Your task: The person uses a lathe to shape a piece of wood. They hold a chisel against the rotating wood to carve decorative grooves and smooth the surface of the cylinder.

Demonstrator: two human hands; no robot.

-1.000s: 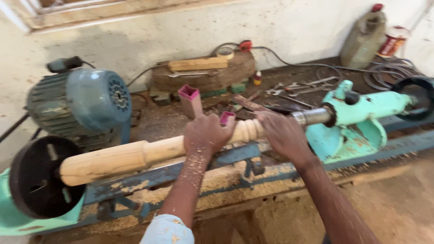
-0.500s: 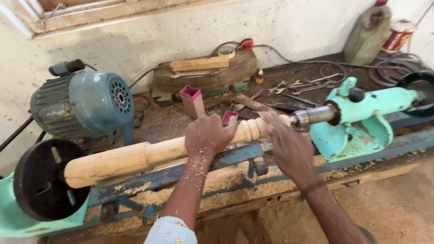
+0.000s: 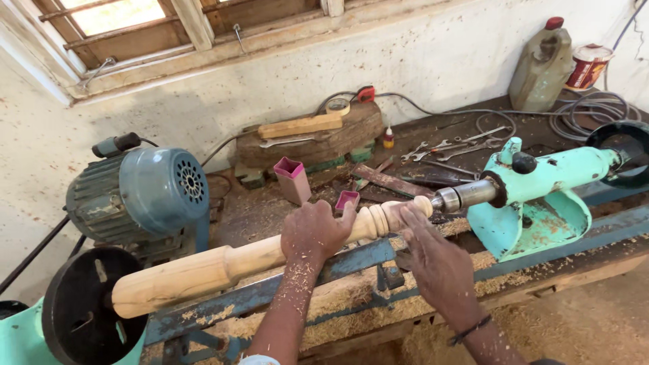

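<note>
A long pale turned wooden spindle (image 3: pixel 203 270) is mounted on a lathe between a dark faceplate (image 3: pixel 84 314) at the left and the turquoise tailstock (image 3: pixel 541 196) at the right. My left hand (image 3: pixel 314 233) wraps over the spindle near its beaded right part. My right hand (image 3: pixel 433 260) is just off the spindle's right end, fingers apart, fingertips near the beads and the metal tailstock centre (image 3: pixel 463 195). Sawdust clings to my left forearm.
A blue-grey electric motor (image 3: pixel 142 192) sits behind the spindle's left end. Two pink square cups (image 3: pixel 293 179), spanners (image 3: pixel 446 145), a wooden block (image 3: pixel 304 132), a small glue bottle (image 3: pixel 388 137), a grey jug (image 3: pixel 541 64), a can and coiled hose lie on the bench. Sawdust covers the lathe bed (image 3: pixel 351 297).
My right hand has slid off the spindle's right end toward me and opened. My left hand stays wrapped on the spindle. The view has shifted slightly.
</note>
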